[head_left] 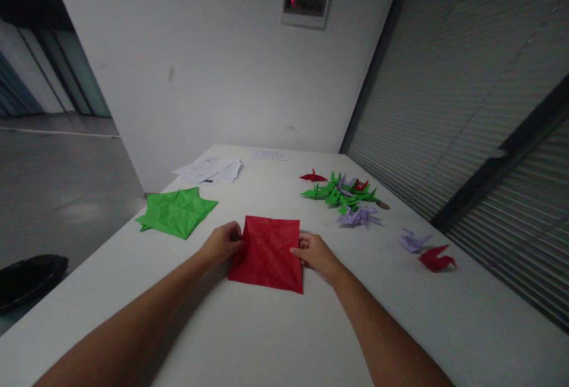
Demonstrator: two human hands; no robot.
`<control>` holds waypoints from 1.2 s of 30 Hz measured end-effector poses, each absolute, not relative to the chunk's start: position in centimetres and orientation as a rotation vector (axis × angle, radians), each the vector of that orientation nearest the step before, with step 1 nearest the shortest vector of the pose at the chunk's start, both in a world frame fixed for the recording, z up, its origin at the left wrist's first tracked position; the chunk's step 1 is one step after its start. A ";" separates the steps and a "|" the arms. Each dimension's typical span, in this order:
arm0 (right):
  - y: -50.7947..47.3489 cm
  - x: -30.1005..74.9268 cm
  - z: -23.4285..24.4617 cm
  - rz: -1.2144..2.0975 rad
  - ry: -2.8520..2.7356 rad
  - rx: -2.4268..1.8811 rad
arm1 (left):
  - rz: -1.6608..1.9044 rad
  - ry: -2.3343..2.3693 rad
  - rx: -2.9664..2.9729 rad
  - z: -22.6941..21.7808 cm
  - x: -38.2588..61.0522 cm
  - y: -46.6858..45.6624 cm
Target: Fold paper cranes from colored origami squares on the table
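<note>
A square sheet of red origami paper (pixel 269 253), marked with creases, is spread flat between my hands over the white table. My left hand (pixel 223 241) pinches its left edge, the fingers curled in. On the opposite edge my right hand (pixel 315 253) grips the sheet, thumb on top and fingers behind. Left of my left hand lie creased green paper sheets (pixel 178 212), overlapping one another. To the right, beyond my right hand, rests a pile of folded green paper cranes (pixel 349 192), with some purple and red ones mixed in.
A red paper crane (pixel 438 258) and a purple crane (pixel 414 241) stand near the right table edge. Printed papers (pixel 211 169) lie at the back left of the white table (pixel 267 339). Blinds (pixel 480 108) run along the right. A black bin (pixel 31 280) stands left.
</note>
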State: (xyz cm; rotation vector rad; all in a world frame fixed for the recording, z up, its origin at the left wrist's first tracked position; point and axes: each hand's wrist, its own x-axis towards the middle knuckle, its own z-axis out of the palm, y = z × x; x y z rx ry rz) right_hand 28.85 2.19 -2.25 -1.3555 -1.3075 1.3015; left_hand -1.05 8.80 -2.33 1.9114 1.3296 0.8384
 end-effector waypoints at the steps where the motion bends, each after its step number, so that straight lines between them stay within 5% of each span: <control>1: 2.1 28.8 -2.2 1.308 -1.302 -1.346 | 0.843 1.329 1.920 -2.4 -1.1 8.8; 21: 3.0 29.3 -2.7 1.073 -1.250 -1.283 | 0.920 1.037 1.713 -2.1 -1.2 8.3; 36: 2.5 29.5 -2.5 1.278 -1.458 -1.169 | 0.913 1.041 1.494 -1.2 -1.0 7.6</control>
